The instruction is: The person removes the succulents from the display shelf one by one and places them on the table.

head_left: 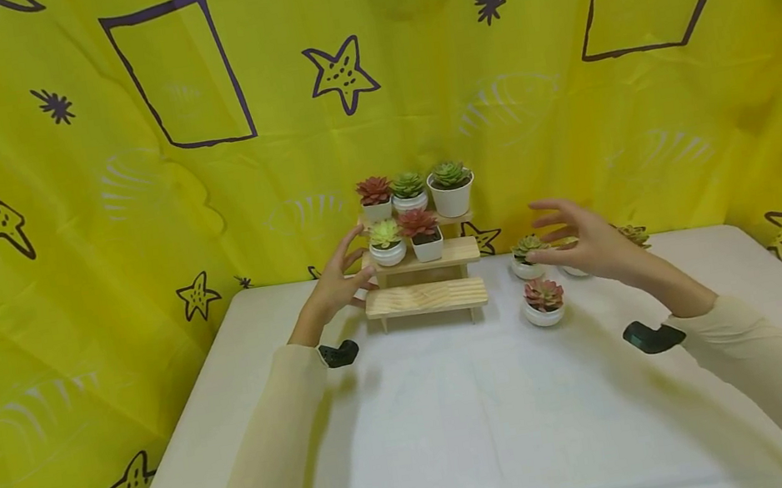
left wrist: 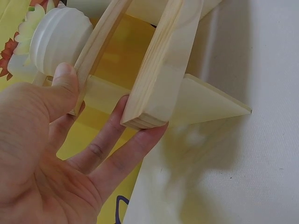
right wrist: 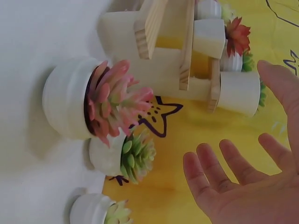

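A three-tier wooden plant stand (head_left: 426,298) stands toward the back of the table. My left hand (head_left: 336,284) holds its left end; in the left wrist view the thumb lies on the middle plank (left wrist: 105,37) while other fingertips touch the end of the lowest plank (left wrist: 156,70). Potted succulents fill the top tier: a red one (head_left: 375,192), a small green one (head_left: 409,191) and a larger green one (head_left: 452,188). On the middle tier sit a yellow-green succulent (head_left: 387,244) and a red succulent (head_left: 423,235). My right hand (head_left: 592,243), fingers spread, holds nothing above the pots on the right.
Right of the stand, a pink succulent (head_left: 544,301) in a round white pot stands nearest me. Behind it are a green succulent (head_left: 526,262) and other pots partly hidden by the right hand. A yellow patterned curtain (head_left: 419,130) hangs behind the white table (head_left: 465,435).
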